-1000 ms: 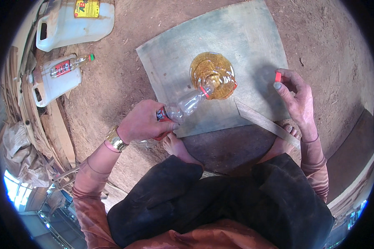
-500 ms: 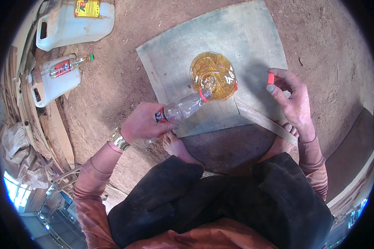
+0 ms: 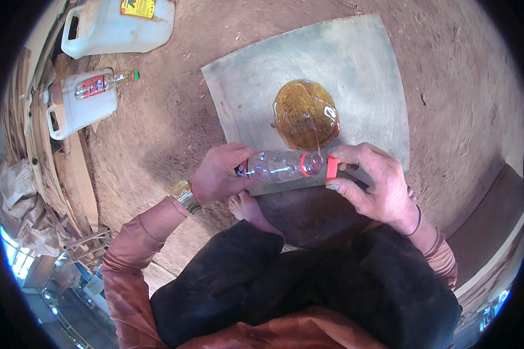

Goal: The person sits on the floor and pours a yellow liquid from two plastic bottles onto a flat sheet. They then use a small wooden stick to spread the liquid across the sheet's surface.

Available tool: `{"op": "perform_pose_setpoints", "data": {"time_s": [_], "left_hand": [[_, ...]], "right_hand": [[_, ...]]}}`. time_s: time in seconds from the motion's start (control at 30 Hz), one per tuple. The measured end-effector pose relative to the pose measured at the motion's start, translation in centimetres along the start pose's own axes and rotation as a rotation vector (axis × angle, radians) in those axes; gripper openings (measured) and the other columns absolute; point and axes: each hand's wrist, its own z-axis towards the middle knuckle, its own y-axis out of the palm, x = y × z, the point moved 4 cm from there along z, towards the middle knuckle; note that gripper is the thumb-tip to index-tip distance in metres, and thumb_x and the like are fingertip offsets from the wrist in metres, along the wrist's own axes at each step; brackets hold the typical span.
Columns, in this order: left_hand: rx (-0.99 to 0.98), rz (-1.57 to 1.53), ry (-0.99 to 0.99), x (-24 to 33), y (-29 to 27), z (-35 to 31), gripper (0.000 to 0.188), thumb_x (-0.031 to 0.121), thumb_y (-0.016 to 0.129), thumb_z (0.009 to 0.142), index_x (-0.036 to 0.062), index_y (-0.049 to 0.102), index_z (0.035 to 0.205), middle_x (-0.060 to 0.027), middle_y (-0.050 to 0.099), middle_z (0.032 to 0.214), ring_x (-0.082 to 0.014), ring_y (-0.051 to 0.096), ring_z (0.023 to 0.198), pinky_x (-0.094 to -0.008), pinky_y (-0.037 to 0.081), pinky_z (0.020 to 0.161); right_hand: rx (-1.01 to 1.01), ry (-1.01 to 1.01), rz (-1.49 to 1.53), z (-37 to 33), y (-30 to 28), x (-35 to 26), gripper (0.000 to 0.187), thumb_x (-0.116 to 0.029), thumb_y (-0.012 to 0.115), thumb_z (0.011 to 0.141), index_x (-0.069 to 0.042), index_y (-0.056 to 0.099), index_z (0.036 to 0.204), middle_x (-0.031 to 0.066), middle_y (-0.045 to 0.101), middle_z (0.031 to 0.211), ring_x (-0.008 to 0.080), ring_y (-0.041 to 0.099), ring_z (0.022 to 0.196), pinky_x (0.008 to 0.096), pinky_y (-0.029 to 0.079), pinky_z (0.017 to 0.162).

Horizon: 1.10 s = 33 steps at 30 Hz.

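My left hand is wrapped round a clear plastic bottle with a red neck ring. The bottle lies nearly level, its uncapped mouth pointing right, and looks almost empty. Between the thumb and fingers of my right hand is a red bottle cap, a short gap away from the mouth. Just beyond both hands, a round pool of glossy amber liquid lies on a greyish flat sheet. A thin strand seems to hang between the bottle mouth and the pool.
At the far left stand a large whitish jerrycan and a smaller one. A clear bottle with a green cap rests on the smaller one. Boards and crumpled plastic sheeting line the left edge. My bare foot is near the sheet.
The bottle has moved right and nearer to me, levelling out with its mouth away from the pool. My right hand has brought the cap left, close to the mouth.
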Motion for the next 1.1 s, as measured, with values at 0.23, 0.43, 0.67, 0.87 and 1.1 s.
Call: {"op": "perform_pose_setpoints", "data": {"time_s": [0.23, 0.43, 0.67, 0.87, 1.1], "left_hand": [[-0.080, -0.027, 0.010, 0.7, 1.1, -0.2, 0.045, 0.015, 0.085, 0.074, 0.0088, 0.071, 0.116, -0.0139, 0.072, 0.099, -0.0351, 0.071, 0.090, -0.0419, 0.057, 0.079], [-0.315, -0.242, 0.043, 0.8, 1.8, -0.5, 0.035, 0.021, 0.087, 0.077, 0.0111, 0.072, 0.108, -0.0144, 0.071, 0.086, -0.0357, 0.071, 0.080, -0.0405, 0.056, 0.071], [-0.403, -0.322, 0.030, 1.9, 2.0, -1.3, 0.033, 0.024, 0.086, 0.079, 0.0130, 0.072, 0.107, -0.0137, 0.072, 0.087, -0.0356, 0.071, 0.080, -0.0408, 0.055, 0.069], [-0.106, 0.073, 0.132, 2.5, 2.4, -1.3, 0.042, 0.024, 0.083, 0.076, 0.0125, 0.071, 0.114, -0.0094, 0.073, 0.091, -0.0330, 0.071, 0.081, -0.0442, 0.055, 0.069], [0.082, 0.157, 0.148, 2.6, 2.9, -1.7, 0.047, 0.024, 0.084, 0.071, 0.0102, 0.071, 0.113, -0.0079, 0.073, 0.090, -0.0308, 0.071, 0.078, -0.0427, 0.056, 0.068]], "right_hand": [[-0.108, -0.123, -0.140, 0.3, 0.0, -1.6, 0.041, -0.011, 0.086, 0.079, 0.001, 0.068, 0.114, 0.0156, 0.073, 0.102, 0.0342, 0.071, 0.085, 0.0405, 0.059, 0.074], [-0.152, -0.507, -0.183, 0.1, 0.3, -3.5, 0.038, -0.004, 0.082, 0.073, -0.001, 0.075, 0.110, 0.0155, 0.074, 0.111, 0.0289, 0.074, 0.095, 0.0393, 0.063, 0.078], [-0.118, -0.474, -0.256, -0.3, 0.0, -3.9, 0.033, -0.014, 0.086, 0.073, 0.001, 0.074, 0.100, 0.0112, 0.075, 0.094, 0.0273, 0.074, 0.079, 0.0366, 0.062, 0.066], [-0.272, -0.072, -0.322, -0.6, 0.1, -2.3, 0.033, -0.033, 0.074, 0.095, -0.002, 0.071, 0.085, 0.0115, 0.065, 0.069, 0.0303, 0.065, 0.060, 0.0426, 0.051, 0.055], [-0.166, 0.285, -0.071, -2.1, -0.2, -0.4, 0.034, -0.033, 0.065, 0.103, 0.001, 0.069, 0.101, 0.0166, 0.072, 0.086, 0.0324, 0.073, 0.075, 0.0419, 0.057, 0.068]]}}
